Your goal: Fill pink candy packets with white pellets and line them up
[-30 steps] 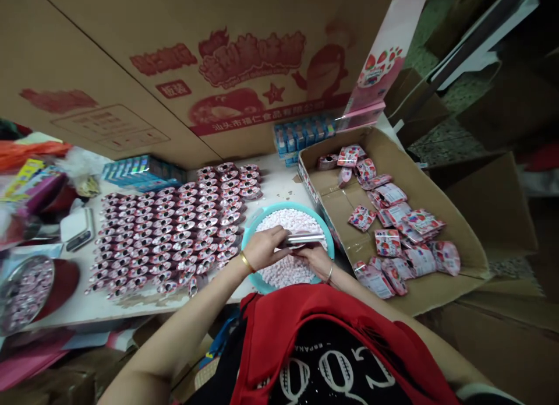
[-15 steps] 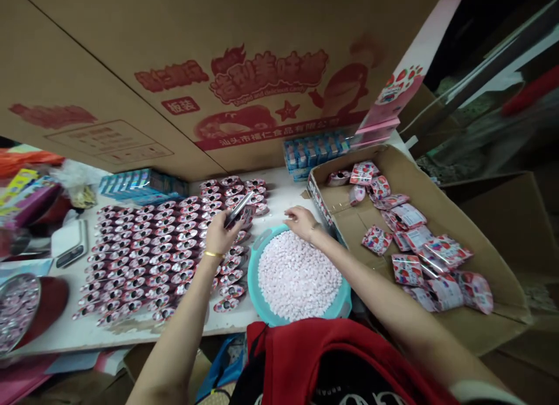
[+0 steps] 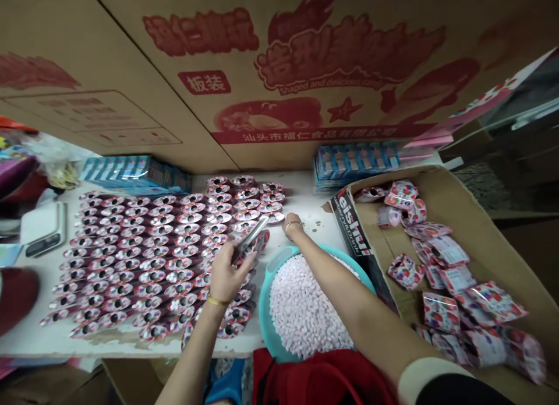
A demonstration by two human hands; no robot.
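Head view: printed carton (image 3: 201, 49) forms our back wall, stiff flat board; we see no obvious risk from it. Desk (image 3: 303, 186) is pale and smooth, scuffed toward the front edge. Shallow box (image 3: 456, 210) on the right: brown cardboard, bent rim, glossy printed packets (image 3: 441, 312) heaped loosely; a slide there seems minor. Pouches (image 3: 151, 261) in rows are our main worry: thin shiny film, oval tops, dark mouths, packed tight. We could get a domino fall if the left forearm (image 3: 196, 341) snags the near ones. Basin (image 3: 267, 300), round turquoise plastic, sits by the desk's front edge with the right forearm (image 3: 345, 300) crossing above; a body bump or dropped elbow could shove it and spill the load. Left hand (image 3: 227, 272) is over the right-hand rows, grip narrow around a silvery piece (image 3: 251, 239), slick and straight-edged; a printed pouch (image 3: 262, 240) alongside looks held too. Slick surfaces plus a one-handed pinch could mean a drop onto the rows. Right hand (image 3: 292, 225) is just beside the end pouch (image 3: 275, 217), fingers curled; contact hidden, so we can't tell what its grip holds. A nudge could topple that one. Pellets (image 3: 305, 306) in the basin: pale pink, rounded, probably hard; they'd scatter.
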